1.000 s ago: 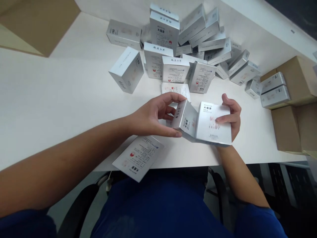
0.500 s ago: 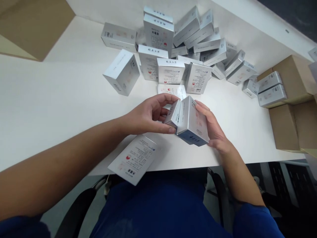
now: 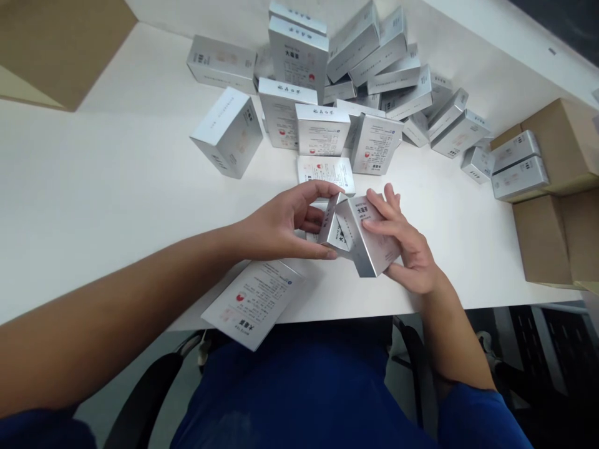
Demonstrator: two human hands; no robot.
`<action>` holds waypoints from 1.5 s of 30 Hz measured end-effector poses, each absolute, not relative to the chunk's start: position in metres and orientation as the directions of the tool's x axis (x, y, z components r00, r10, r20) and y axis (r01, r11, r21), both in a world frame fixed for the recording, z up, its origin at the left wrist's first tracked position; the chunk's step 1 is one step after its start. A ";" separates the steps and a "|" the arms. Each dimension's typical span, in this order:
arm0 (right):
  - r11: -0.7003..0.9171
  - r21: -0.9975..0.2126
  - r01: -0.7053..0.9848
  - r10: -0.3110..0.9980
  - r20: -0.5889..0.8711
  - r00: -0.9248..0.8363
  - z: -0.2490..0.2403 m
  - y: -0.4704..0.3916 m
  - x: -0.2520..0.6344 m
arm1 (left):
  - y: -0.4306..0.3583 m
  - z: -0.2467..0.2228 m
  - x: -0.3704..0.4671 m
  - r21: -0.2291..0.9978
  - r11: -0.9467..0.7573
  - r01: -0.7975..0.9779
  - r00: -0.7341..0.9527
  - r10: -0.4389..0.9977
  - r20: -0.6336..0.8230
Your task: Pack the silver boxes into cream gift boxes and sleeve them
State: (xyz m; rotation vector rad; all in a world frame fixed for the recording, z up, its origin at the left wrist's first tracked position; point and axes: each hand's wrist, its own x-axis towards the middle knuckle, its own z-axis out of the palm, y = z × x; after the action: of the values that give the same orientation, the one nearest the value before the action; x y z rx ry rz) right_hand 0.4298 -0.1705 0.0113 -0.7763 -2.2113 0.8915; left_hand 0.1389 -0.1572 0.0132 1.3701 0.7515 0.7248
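From the head camera, my left hand [image 3: 285, 227] and my right hand [image 3: 402, 249] meet over the near edge of the white worktop [image 3: 93, 181], and between them they hold one small silver box [image 3: 358, 234]. My left hand is curled around the box's left end, thumb low along the near edge and fingers hooked over the top, pinching the end flap. My right hand is closed on the box from the right, fingers spread flat across its printed face, palm under the far corner. The box is tilted, lifted clear of the worktop, its open end turned toward my left hand.

Just beyond the box a flat printed carton [image 3: 326, 171] lies face up on the worktop, partly hidden by my left fingers. Nearer to me, another flat carton [image 3: 253, 302] overhangs the worktop's front edge, above my blue-clad lap [image 3: 299, 386].

Further back stands a crowded heap of made-up silver boxes [image 3: 369, 81], some upright, some leaning on each other, some lying flat. One box [image 3: 227, 132] sits apart to the left of the heap, tilted on its side. At the right, two more silver boxes [image 3: 519, 163] are stacked on brown cardboard cases [image 3: 556, 212]. A brown cardboard flap [image 3: 60, 50] fills the upper left corner.
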 end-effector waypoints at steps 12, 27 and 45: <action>0.435 -0.870 0.233 0.865 0.332 -0.377 0.015 -0.179 0.423 | -0.157 0.008 0.138 0.990 0.143 -0.001 0.557 0.822 -0.118; 0.666 -0.659 0.349 0.701 0.394 -0.594 0.013 -0.179 0.421 | -0.156 0.008 0.138 0.997 0.079 -0.018 0.592 0.804 -0.053; 0.550 -0.647 0.528 0.814 0.274 -0.512 0.000 -0.176 0.427 | -0.163 0.018 0.134 0.948 -0.310 0.075 0.545 0.809 0.221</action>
State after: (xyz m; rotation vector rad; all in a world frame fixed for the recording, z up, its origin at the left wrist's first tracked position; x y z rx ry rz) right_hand 0.4271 -0.1764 -0.0002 -1.0774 -2.2264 0.6684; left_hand 0.1336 -0.1634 0.0180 1.7449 0.7400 0.8838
